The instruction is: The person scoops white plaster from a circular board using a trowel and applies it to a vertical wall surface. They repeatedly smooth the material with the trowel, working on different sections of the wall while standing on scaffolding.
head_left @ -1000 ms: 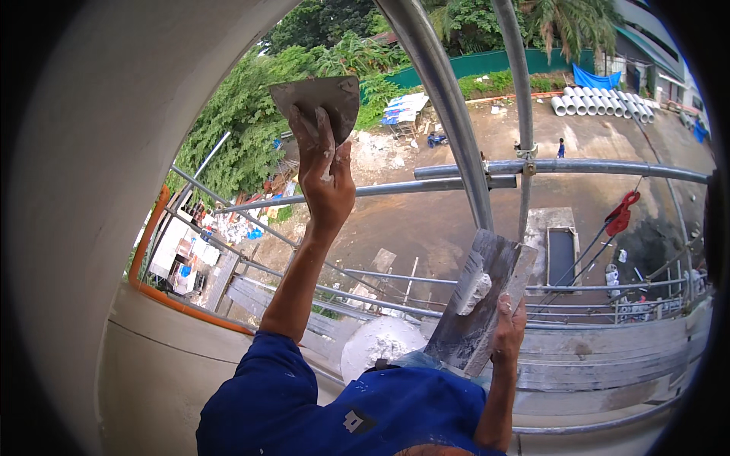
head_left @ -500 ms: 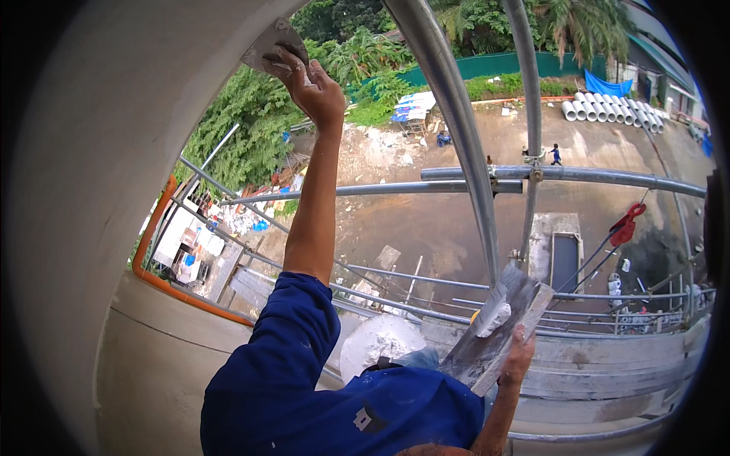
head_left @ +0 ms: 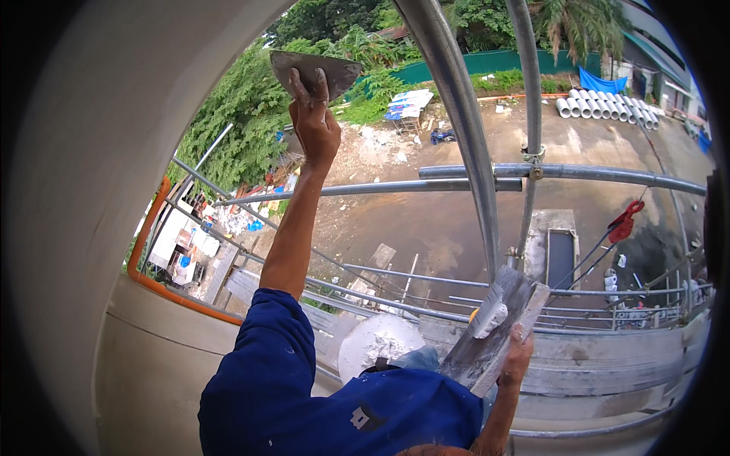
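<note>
Your left hand (head_left: 315, 133) is up high, two fingers stretched along the back of a wide scraper (head_left: 342, 74), the others curled in; grip is on the tool. Blade is grey and smeared, flaring toward the top. Its left corner sits near the wall edge in view, with greenery showing between.

Your right hand (head_left: 517, 357) is low on the right, clamped on the side edge of a long flat board (head_left: 468, 359), fingertips whitened. Board is tilted, grey and streaked; a lump of white paste (head_left: 491, 321) sits on its upper half.

Just left of the board, by your blue shirt (head_left: 414, 403): round container (head_left: 351, 338) with white material inside. Small yellow bit peeks out behind the board.

Left side: smooth pale wall (head_left: 65, 228), orange pipe (head_left: 190, 302) bending along its lower part. Ahead: steel scaffold tubes (head_left: 456, 99), upright and level ones crossing. Red hook (head_left: 626, 222) hangs right. Beyond, ground below: pale pipes (head_left: 597, 106) stacked, blue tarp (head_left: 603, 81), green fence (head_left: 487, 66), trees (head_left: 243, 114).
</note>
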The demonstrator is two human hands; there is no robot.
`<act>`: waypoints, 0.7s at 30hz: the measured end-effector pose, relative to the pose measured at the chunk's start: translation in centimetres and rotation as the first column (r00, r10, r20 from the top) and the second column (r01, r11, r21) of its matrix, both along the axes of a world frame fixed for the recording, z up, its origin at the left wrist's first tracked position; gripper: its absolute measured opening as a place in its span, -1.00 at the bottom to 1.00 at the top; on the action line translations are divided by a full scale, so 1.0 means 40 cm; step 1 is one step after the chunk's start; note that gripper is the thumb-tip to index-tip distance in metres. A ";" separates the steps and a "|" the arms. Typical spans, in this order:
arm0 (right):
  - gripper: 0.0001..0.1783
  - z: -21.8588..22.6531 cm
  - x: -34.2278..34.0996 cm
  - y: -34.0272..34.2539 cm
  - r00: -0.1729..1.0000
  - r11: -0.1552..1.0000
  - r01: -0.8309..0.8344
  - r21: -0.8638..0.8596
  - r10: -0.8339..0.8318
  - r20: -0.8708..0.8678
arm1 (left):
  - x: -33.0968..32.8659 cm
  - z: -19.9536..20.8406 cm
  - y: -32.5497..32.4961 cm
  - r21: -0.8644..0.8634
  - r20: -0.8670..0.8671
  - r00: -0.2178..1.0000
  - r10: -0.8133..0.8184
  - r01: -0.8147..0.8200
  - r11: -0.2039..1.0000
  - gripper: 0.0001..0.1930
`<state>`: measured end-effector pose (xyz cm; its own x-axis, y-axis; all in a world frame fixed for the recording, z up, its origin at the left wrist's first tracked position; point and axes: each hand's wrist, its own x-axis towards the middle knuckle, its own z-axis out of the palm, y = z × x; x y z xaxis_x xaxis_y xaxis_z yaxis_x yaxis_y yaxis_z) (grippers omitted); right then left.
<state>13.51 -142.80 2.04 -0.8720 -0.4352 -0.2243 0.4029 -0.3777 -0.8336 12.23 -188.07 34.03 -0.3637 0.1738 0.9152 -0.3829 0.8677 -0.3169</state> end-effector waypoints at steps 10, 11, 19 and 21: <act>-0.48 -0.014 0.010 -0.009 0.999 1.000 -0.005 0.001 0.005 0.046 | 0.034 0.312 0.127 -0.443 0.374 0.910 0.178 0.007 0.897 -0.20; -0.48 -0.015 0.010 -0.010 0.999 1.000 -0.007 -0.015 0.007 0.050 | 0.032 0.316 0.135 -0.439 0.381 0.907 0.180 0.006 0.898 -0.20; -0.47 -0.029 0.017 -0.034 0.993 0.993 0.049 -0.104 -0.037 0.113 | 0.031 0.327 0.155 -0.244 0.513 0.816 0.266 -0.158 0.957 -0.31; -0.47 -0.028 0.021 -0.042 0.995 0.996 0.037 -0.086 -0.029 0.100 | 0.073 0.329 0.051 -0.368 0.423 0.877 0.230 -0.066 0.927 -0.24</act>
